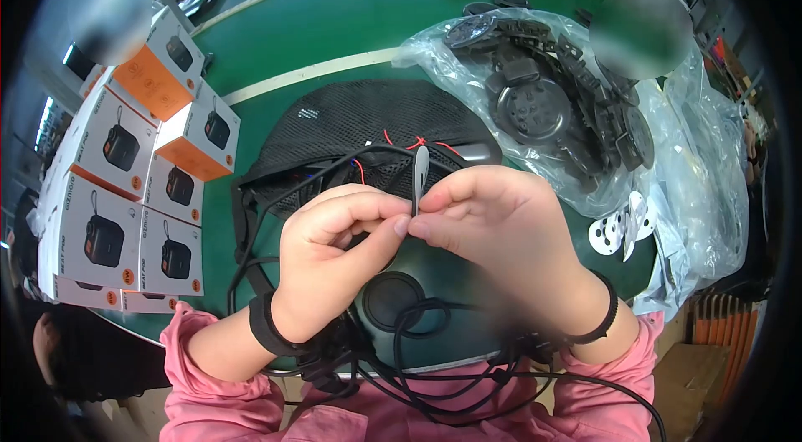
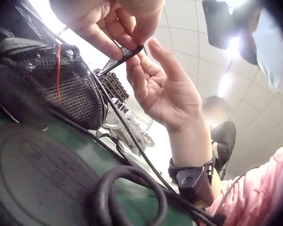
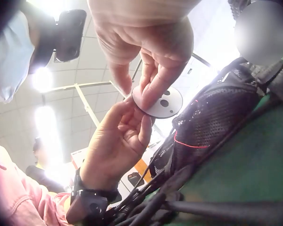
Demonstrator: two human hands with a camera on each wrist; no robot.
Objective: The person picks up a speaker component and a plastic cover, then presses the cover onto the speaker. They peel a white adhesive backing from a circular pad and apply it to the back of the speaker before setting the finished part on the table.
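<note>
A thin round disc (image 1: 420,175) stands edge-on between both hands in the head view, above the front of a black mesh bag (image 1: 368,112). The left hand (image 1: 338,250) pinches its near edge between thumb and fingers. From the other side the right hand (image 1: 501,221) pinches the same edge, the thumbs nearly touching. In the right wrist view the disc (image 3: 172,104) shows a pale face with dark holes; its other face looks dark in the left wrist view.
White and orange boxes (image 1: 109,233) are stacked at left. A clear plastic bag of black round parts (image 1: 535,108) lies at right, near white perforated discs (image 1: 607,235). Black cables (image 1: 401,350) and a dark round piece (image 1: 393,300) lie below the hands.
</note>
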